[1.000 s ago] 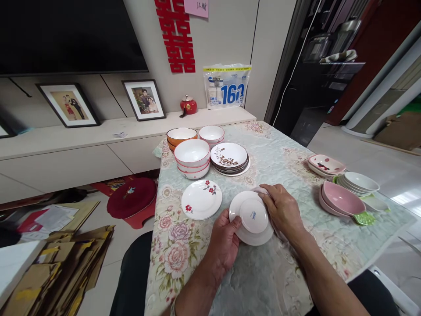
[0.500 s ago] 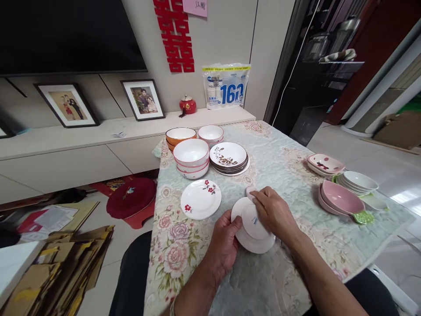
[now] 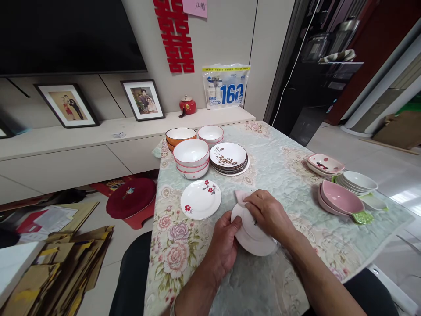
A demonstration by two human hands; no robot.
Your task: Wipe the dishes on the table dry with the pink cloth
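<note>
A small white plate (image 3: 255, 241) is tilted above the table, its left rim gripped by my left hand (image 3: 226, 239), thumb on top. My right hand (image 3: 269, 213) presses a pale pink cloth (image 3: 241, 196) against the plate's upper part, fingers bent over it. Just left of the plate lies a white plate with red flowers (image 3: 200, 199). Behind stand a stack of brown-patterned plates (image 3: 228, 156) and a stack of red-rimmed bowls (image 3: 191, 153).
Orange bowls (image 3: 179, 134) and smaller bowls (image 3: 211, 133) stand at the back of the flowered tablecloth (image 3: 272, 153). Pink dishes (image 3: 342, 197), small white bowls (image 3: 358, 181) and a spotted dish (image 3: 325, 162) sit at the right. A red stool (image 3: 131, 197) is left of the table.
My right hand has shifted slightly left and up over the plate, and more of the pink cloth now sticks out past the rim. My left hand keeps its hold.
</note>
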